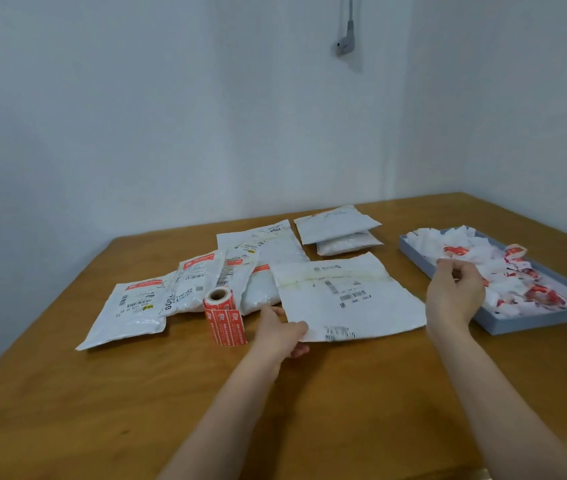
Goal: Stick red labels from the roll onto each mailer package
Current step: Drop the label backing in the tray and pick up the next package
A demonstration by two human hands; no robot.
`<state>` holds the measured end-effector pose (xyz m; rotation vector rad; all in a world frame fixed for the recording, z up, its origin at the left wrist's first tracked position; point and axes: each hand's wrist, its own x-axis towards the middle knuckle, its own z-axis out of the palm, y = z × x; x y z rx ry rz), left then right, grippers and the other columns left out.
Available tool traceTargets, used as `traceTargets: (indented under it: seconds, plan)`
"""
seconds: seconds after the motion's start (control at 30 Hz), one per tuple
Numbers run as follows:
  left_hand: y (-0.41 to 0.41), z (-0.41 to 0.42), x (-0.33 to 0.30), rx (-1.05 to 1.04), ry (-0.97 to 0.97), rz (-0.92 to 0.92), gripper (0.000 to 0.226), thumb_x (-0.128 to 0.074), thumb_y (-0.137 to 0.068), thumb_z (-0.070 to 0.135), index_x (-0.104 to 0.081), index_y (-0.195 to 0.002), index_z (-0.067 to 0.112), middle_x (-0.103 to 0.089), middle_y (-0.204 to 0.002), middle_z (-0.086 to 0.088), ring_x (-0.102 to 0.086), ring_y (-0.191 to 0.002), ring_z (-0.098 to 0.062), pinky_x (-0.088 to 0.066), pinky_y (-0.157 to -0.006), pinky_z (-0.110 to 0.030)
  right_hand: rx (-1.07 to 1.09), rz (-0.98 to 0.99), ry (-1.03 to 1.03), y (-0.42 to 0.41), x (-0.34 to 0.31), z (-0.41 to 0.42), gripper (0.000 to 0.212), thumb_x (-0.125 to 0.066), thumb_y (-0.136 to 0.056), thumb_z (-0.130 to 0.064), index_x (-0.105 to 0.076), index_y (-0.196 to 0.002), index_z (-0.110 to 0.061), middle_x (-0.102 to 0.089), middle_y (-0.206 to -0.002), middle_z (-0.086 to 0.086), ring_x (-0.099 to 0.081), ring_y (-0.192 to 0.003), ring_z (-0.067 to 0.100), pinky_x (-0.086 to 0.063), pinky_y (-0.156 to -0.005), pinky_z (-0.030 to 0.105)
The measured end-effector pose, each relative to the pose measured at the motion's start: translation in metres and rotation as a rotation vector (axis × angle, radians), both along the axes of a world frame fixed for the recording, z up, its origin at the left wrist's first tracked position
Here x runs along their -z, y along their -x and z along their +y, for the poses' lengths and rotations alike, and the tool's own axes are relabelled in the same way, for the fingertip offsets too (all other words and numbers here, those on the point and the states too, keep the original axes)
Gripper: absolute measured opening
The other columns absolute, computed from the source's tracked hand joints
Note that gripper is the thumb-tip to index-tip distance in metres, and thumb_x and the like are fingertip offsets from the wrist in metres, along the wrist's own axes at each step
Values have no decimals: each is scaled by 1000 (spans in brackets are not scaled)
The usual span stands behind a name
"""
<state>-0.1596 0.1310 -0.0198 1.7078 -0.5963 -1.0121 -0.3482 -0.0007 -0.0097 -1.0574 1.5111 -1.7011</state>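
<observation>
From my head view, my left hand [280,332] pinches the near corner of a flat mailer [348,296] that shows no red label. My right hand [455,292] hangs over the tray [535,323] of scraps, fingers loosely curled; I can't tell if they hold anything. The roll [223,315] stands just left of my left hand. The mailers [157,296] to the left carry labels; the stack [339,230] behind looks undone, I judge.

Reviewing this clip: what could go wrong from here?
1. The left hand pinches only the corner of the flat mailer; that grip could let it slip or crease.
2. The roll stands upright beside that hand and could be knocked over.
3. The right hand over the tray may drop scraps outside.
</observation>
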Motion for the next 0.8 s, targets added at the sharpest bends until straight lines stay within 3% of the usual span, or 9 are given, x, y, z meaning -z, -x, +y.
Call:
traceTargets:
  seconds: [0.1, 0.2, 0.33, 0.43, 0.5, 0.67, 0.73, 0.8]
  plan:
    - [0, 8, -3, 77, -140, -148, 33, -63, -86, 11, -45, -114, 11, -64, -95, -11, -61, -64, -17, -57, -67, -29, -165, 325, 9, 2, 6, -3, 12, -54, -91, -16, -62, -99, -22, -56, -112, 5, -50, -113, 26, -45, -98, 43]
    - [1, 12, -2, 80, -146, -282, 37, -65, -87, 19, -43, -116, 14, -63, -97, -7, -60, -74, -17, -56, -81, -34, -385, 672, -108, -3, 11, 0, 33, -56, -90, -22, -58, -124, -22, -47, -135, 10, -34, -131, 33, -33, -105, 48]
    - [4, 18, 0, 83, 10, -186, 45, -64, -89, 13, -42, -127, 15, -57, -116, -2, -61, -88, -11, -57, -76, -26, -489, 888, -309, -7, 25, 5, 56, -48, -94, -40, -32, -146, -26, -24, -153, 13, -12, -142, 34, -17, -112, 50]
    - [5, 22, 4, 84, 68, -213, 49, -67, -87, 7, -44, -130, 14, -57, -117, -1, -61, -94, -11, -56, -78, -25, -541, 966, -418, -1, 33, 2, 65, -39, -96, -52, -20, -151, -24, -23, -156, 12, -12, -145, 34, -14, -114, 51]
    - [3, 22, 3, 52, 51, -229, 49, -68, -86, 4, -45, -128, 13, -59, -109, 1, -61, -92, -12, -56, -80, -30, -490, 979, -447, 3, 32, 2, 66, -36, -96, -54, -28, -148, -14, -32, -151, 14, -22, -140, 36, -21, -111, 49]
    - [-3, 28, -12, 164, -269, -382, 30, -67, -85, 10, -52, -112, 10, -62, -95, -7, -58, -71, -16, -50, -56, -22, -249, 1121, -440, 12, 21, 5, 68, -33, -95, -57, -43, -133, -1, -42, -139, 23, -32, -131, 40, -33, -104, 48]
    - [-4, 27, -14, 168, -299, -462, 25, -66, -88, 19, -53, -108, 10, -60, -91, -6, -57, -71, -16, -51, -61, -24, -302, 1156, -423, 11, 21, 4, 64, -35, -96, -56, -44, -132, -4, -42, -139, 22, -32, -131, 40, -32, -104, 48]
    - [-4, 25, -11, 120, -236, -467, 28, -64, -89, 22, -50, -110, 11, -56, -99, -3, -59, -86, -17, -54, -77, -28, -416, 1116, -409, 7, 24, 3, 60, -38, -96, -53, -42, -136, -9, -41, -140, 19, -30, -132, 39, -30, -105, 47]
